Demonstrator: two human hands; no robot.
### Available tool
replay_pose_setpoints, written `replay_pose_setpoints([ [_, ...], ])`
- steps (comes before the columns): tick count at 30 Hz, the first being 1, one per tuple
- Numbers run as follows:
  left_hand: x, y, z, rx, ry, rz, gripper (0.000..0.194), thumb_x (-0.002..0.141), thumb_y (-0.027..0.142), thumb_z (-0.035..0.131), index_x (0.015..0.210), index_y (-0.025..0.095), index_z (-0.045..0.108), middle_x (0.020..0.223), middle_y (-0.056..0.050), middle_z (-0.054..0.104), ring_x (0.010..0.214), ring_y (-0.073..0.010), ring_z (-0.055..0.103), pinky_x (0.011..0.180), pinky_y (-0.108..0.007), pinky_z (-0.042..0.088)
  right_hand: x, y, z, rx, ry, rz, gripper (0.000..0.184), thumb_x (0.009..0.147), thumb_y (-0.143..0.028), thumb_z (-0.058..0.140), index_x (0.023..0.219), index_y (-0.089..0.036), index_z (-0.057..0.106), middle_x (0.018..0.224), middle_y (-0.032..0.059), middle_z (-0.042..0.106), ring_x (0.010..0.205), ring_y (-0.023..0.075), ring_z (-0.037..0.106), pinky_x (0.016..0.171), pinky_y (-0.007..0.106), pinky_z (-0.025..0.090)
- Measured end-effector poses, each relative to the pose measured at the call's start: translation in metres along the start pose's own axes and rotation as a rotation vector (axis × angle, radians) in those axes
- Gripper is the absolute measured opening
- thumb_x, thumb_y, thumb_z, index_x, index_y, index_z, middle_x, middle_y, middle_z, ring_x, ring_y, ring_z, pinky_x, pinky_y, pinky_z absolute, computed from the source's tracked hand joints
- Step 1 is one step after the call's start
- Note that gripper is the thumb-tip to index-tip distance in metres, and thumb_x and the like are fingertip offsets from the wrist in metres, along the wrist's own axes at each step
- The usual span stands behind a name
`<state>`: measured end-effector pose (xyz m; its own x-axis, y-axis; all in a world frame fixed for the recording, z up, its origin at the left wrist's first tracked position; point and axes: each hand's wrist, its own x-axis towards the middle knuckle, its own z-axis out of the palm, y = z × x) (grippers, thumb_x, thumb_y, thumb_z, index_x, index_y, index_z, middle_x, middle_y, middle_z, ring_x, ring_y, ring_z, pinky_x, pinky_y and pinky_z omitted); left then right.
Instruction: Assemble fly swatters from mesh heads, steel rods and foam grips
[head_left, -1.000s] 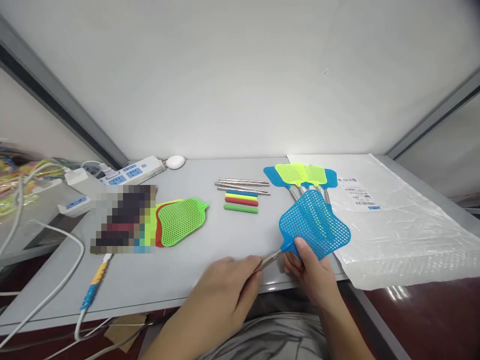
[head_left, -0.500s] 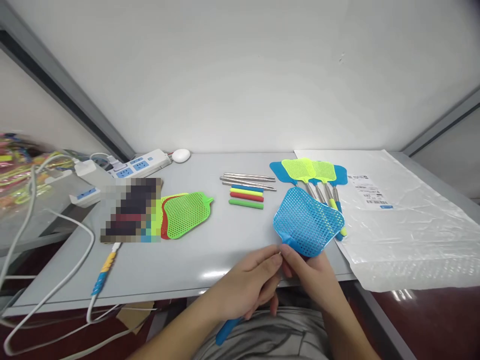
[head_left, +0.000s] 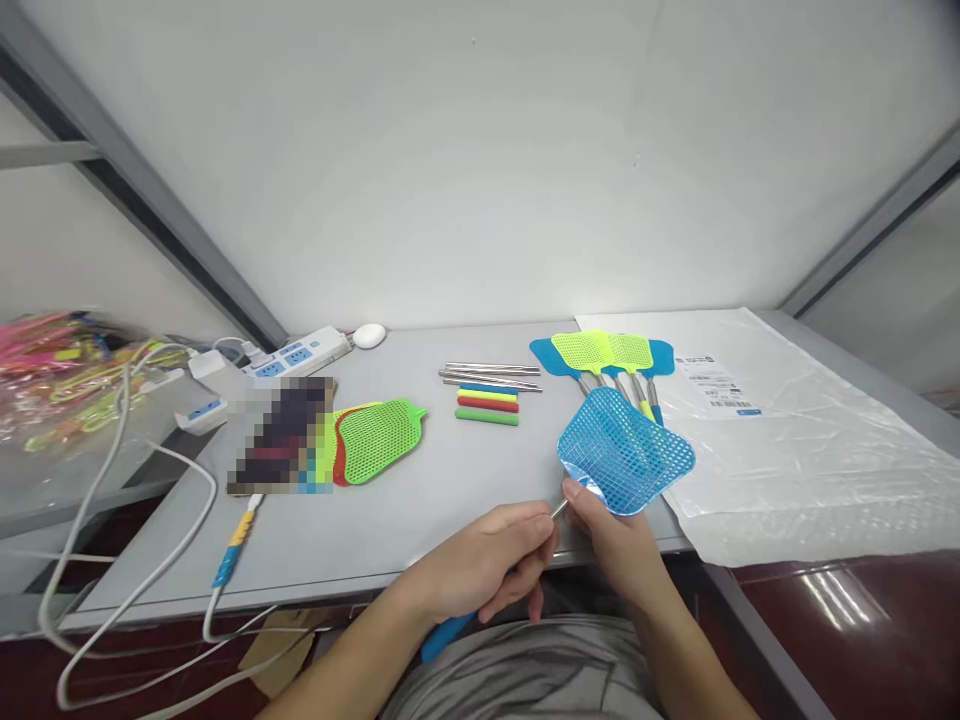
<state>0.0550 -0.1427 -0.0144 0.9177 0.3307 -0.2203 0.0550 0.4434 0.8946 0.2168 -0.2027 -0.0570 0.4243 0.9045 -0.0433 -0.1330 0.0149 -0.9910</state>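
A blue fly swatter [head_left: 628, 450] with a perforated head is held between my two hands at the table's front edge. My left hand [head_left: 480, 562] is wrapped round its rod, and a blue grip [head_left: 447, 638] sticks out below that hand. My right hand [head_left: 616, 545] pinches the neck of the head, thumb on top. A short length of silver metal rod [head_left: 559, 510] shows between the hands. Just beyond the held head lie several yellow and blue fly swatters [head_left: 592, 350] with metal rods, partly hidden by it.
Metal rods [head_left: 491, 370] and coloured grips [head_left: 486, 416] lie mid-table. Green, yellow and red swatter heads [head_left: 382, 440] lie left, beside a pixelated phone-like object [head_left: 281, 435]. A power strip [head_left: 307, 350], white cables [head_left: 206, 470] and a plastic mailer bag [head_left: 750, 470] flank the table.
My hands have moved slightly apart, and more of the metal rod shows between them. The swatter head has tilted and shifted a little right. The camera view has shifted too.
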Motion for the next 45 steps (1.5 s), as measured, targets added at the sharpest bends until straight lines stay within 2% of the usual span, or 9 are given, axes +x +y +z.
replay_pose_setpoints([
  [8, -0.002, 0.003, -0.001, 0.025, 0.011, -0.049, 0.030, 0.101, 0.035, 0.037, 0.079, 0.019, 0.050, 0.036, 0.012, 0.033, 0.031, -0.0070, 0.026, 0.063, -0.029, 0.053, -0.001, 0.005, 0.001, 0.058, 0.069, 0.021, 0.034, 0.082, -0.045, 0.069, 0.065, -0.022, 0.051, 0.062, -0.0038, 0.047, 0.060, 0.0136, 0.044, 0.061, 0.029, 0.038],
  [16, -0.001, 0.001, -0.001, 0.030, 0.055, -0.011, 0.031, 0.101, 0.040, 0.036, 0.082, 0.020, 0.050, 0.038, 0.012, 0.035, 0.030, -0.0067, 0.026, 0.061, -0.030, 0.053, -0.001, -0.015, 0.000, -0.075, -0.376, 0.099, 0.032, 0.088, -0.045, 0.062, 0.071, -0.019, 0.063, 0.074, 0.0015, 0.061, 0.078, 0.0173, 0.054, 0.079, 0.031, 0.042],
  [19, 0.001, 0.002, 0.000, 0.075, 0.046, -0.040, 0.031, 0.101, 0.039, 0.036, 0.082, 0.020, 0.050, 0.039, 0.012, 0.033, 0.030, -0.0066, 0.026, 0.061, -0.029, 0.053, -0.001, -0.013, 0.000, 0.105, -0.331, 0.083, 0.028, 0.087, -0.042, 0.065, 0.073, -0.019, 0.064, 0.074, 0.0000, 0.058, 0.076, 0.0149, 0.052, 0.078, 0.029, 0.041],
  [24, -0.001, 0.004, -0.001, 0.116, 0.045, -0.072, 0.032, 0.101, 0.038, 0.036, 0.077, 0.021, 0.047, 0.039, 0.013, 0.029, 0.031, -0.0072, 0.027, 0.064, -0.030, 0.054, 0.003, -0.007, 0.003, 0.346, -0.069, 0.053, 0.030, 0.080, -0.038, 0.074, 0.067, -0.020, 0.055, 0.058, -0.0068, 0.034, 0.054, 0.0094, 0.028, 0.052, 0.025, 0.029],
  [28, -0.003, 0.004, -0.002, 0.096, 0.027, -0.074, 0.031, 0.101, 0.037, 0.037, 0.076, 0.021, 0.047, 0.039, 0.013, 0.029, 0.032, -0.0072, 0.026, 0.063, -0.030, 0.054, 0.004, -0.005, 0.004, 0.287, -0.007, -0.009, 0.033, 0.084, -0.042, 0.069, 0.065, -0.020, 0.053, 0.058, -0.0060, 0.033, 0.055, 0.0106, 0.029, 0.052, 0.026, 0.027],
  [34, -0.003, 0.003, -0.001, 0.092, 0.036, -0.031, 0.032, 0.100, 0.044, 0.037, 0.081, 0.020, 0.049, 0.038, 0.013, 0.032, 0.031, -0.0072, 0.026, 0.061, -0.029, 0.054, 0.002, -0.021, 0.003, -0.035, -0.460, -0.037, 0.034, 0.096, -0.043, 0.053, 0.071, -0.021, 0.052, 0.064, -0.0025, 0.052, 0.061, 0.0128, 0.048, 0.060, 0.027, 0.037],
  [36, -0.002, 0.003, 0.000, 0.099, 0.032, -0.027, 0.033, 0.100, 0.045, 0.037, 0.082, 0.020, 0.049, 0.038, 0.013, 0.032, 0.031, -0.0072, 0.026, 0.061, -0.030, 0.054, 0.001, -0.025, 0.002, -0.049, -0.525, -0.055, 0.033, 0.098, -0.040, 0.049, 0.072, -0.020, 0.053, 0.067, -0.0016, 0.056, 0.065, 0.0133, 0.053, 0.064, 0.027, 0.039],
  [39, -0.002, 0.002, 0.000, 0.112, 0.016, -0.044, 0.032, 0.101, 0.044, 0.036, 0.082, 0.021, 0.049, 0.038, 0.013, 0.031, 0.031, -0.0074, 0.025, 0.062, -0.030, 0.054, 0.000, -0.022, 0.002, -0.045, -0.440, -0.102, 0.038, 0.099, -0.039, 0.049, 0.066, -0.020, 0.053, 0.066, -0.0022, 0.051, 0.062, 0.0115, 0.047, 0.060, 0.026, 0.036],
  [45, -0.002, 0.004, 0.000, 0.173, 0.044, -0.082, 0.033, 0.100, 0.043, 0.038, 0.076, 0.021, 0.045, 0.040, 0.013, 0.029, 0.033, -0.0073, 0.030, 0.061, -0.028, 0.054, 0.004, -0.003, 0.003, 0.250, -0.069, -0.079, 0.040, 0.094, -0.041, 0.056, 0.063, -0.022, 0.041, 0.058, -0.0071, 0.028, 0.054, 0.0110, 0.028, 0.052, 0.026, 0.028],
])
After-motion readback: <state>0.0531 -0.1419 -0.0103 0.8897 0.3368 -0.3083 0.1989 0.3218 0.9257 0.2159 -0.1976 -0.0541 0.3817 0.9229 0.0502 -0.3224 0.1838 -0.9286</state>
